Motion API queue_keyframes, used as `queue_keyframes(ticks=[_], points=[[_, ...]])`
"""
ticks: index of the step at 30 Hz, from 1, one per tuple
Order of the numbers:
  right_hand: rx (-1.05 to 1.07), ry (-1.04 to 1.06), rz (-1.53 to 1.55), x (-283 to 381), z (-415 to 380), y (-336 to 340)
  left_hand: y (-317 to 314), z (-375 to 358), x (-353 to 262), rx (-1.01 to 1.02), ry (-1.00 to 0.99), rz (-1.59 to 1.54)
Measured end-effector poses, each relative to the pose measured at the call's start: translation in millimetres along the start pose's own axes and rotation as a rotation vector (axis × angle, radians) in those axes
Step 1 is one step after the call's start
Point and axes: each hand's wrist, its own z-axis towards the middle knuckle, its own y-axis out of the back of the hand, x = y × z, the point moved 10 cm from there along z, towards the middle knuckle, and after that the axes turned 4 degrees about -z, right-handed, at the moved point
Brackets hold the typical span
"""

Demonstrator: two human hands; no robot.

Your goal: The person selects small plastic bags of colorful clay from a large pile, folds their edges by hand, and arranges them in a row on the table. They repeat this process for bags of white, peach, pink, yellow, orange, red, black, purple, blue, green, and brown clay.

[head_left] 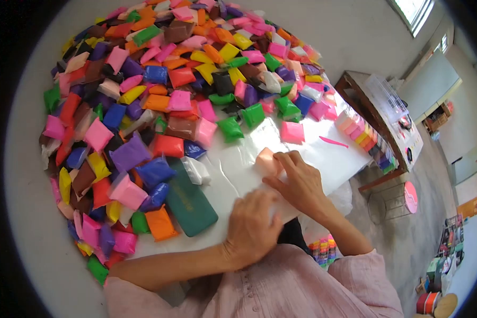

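On the white table in front of me, the fingers of my right hand [302, 183] pinch the near edge of a peach clay packet [268, 160]. My left hand [253, 225] is just left of and below it, smeared by motion with its fingers curled; whether it holds anything cannot be made out. A dark green case [190, 204] lies left of my left hand, partly under the packets. A white packet [196, 170] rests at its upper edge. Beyond the peach packet sits a pink packet [292, 132], with a thin pink clay tool [334, 142] to its right.
A large heap of colourful packets [180, 77] covers the table's far and left sides. Stacked coloured packs [368, 139] stand along the right edge. A wooden desk [355, 87], a clear bin with a pink lid [411, 197] and shelving goods [445, 254] are farther right.
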Motion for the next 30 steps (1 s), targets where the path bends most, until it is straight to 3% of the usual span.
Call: queue_keyframes(ticks=[1,6,9,12,18,21,24,30], points=[[-0.001,-0.017,0.057,-3.1,-9.6,2.7,-1.0,2.6,15.8,0.010,0.105,0.032],[0.017,-0.040,0.357,-14.0,-33.7,8.4,-2.8,10.3,38.1,-0.004,0.180,0.034],[-0.020,0.196,0.316,-5.5,-30.4,16.9,-6.2,14.0,36.8,0.015,0.175,0.058],[0.032,0.262,0.366,-12.4,-24.6,11.0,-6.8,13.6,32.6,0.058,0.125,0.062],[-0.088,0.227,0.340,-9.4,-31.6,21.2,-9.8,12.3,39.4,0.079,0.172,0.090],[-0.309,0.115,0.261,-13.1,-48.4,42.6,-10.6,15.2,37.8,0.055,0.157,0.127],[-0.275,0.061,0.026,-6.3,-59.2,37.9,-12.3,15.0,37.5,0.035,0.142,0.143],[-0.329,0.138,0.061,2.8,-62.2,17.1,-13.8,14.5,41.6,0.043,0.145,0.122]])
